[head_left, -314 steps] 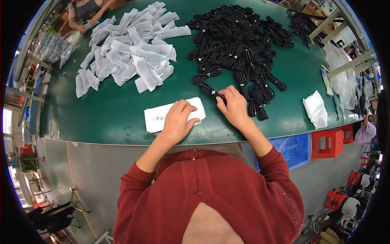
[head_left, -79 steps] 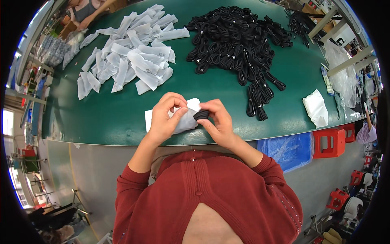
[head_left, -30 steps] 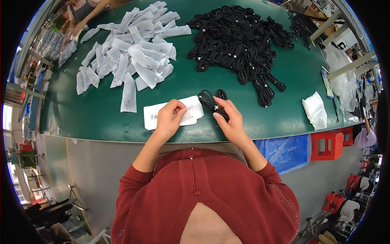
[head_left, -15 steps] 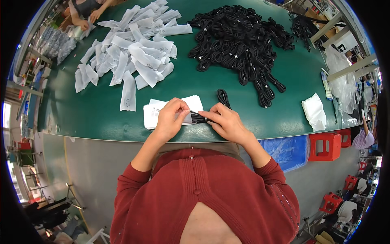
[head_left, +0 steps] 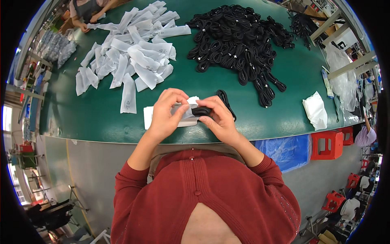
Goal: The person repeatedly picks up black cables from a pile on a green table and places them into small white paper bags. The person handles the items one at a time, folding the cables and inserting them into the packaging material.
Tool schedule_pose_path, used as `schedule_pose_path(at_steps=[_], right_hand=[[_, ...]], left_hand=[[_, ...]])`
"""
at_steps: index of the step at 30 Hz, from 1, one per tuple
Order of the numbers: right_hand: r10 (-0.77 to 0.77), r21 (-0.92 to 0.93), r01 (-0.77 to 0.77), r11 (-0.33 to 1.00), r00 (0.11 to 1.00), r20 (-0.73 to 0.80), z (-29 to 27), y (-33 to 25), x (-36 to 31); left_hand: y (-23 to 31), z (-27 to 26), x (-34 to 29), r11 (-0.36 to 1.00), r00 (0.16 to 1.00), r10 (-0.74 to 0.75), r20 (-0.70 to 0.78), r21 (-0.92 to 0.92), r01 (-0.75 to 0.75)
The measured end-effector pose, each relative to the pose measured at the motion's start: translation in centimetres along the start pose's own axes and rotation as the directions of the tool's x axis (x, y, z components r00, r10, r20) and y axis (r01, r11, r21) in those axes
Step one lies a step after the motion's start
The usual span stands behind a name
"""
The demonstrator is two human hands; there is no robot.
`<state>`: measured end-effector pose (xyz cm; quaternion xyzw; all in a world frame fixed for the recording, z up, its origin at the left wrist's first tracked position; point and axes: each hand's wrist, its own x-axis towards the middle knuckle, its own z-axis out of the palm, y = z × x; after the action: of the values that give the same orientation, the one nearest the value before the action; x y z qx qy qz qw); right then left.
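Note:
Close to the table's near edge, my left hand pinches a frosted plastic bag between thumb and fingers. With fingers and thumb, my right hand grips a coiled black cable. The coil's left end is inside the bag's mouth, while its right end is still between my right fingers. Beneath my hands lies a stack of flat white bags, partly covered by the left hand. Another black cable coil rests on the table just beyond my right hand.
On the green table, filled frosted bags are heaped at the far left and black cable coils at the far right. A crumpled white bag lies right, above a red stool and blue-lined bin. A co-worker's hands are far left.
My right hand has pushed the cable coil leftward into the bag's mouth, and both hands sit closer together. The co-worker's hands have shifted at the far left.

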<state>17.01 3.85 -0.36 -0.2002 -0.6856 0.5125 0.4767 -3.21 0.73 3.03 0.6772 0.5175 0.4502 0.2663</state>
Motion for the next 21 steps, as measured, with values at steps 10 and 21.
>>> schedule_pose_path(at_steps=[10, 21], right_hand=[[-0.109, -0.885, -0.15, 0.44, 0.97, -0.219, -3.8, -0.8, 0.1], [0.118, -0.689, -0.242, 0.683, 0.968, -0.223, -4.1, 1.3, -3.1]], left_hand=[[-1.7, -8.4, 6.0, 0.984, 0.794, -0.014, -0.608, -0.149, -0.097], [-3.3, 3.0, -2.4, 0.924, 0.981, 0.128, 0.143, 0.341, -0.171]])
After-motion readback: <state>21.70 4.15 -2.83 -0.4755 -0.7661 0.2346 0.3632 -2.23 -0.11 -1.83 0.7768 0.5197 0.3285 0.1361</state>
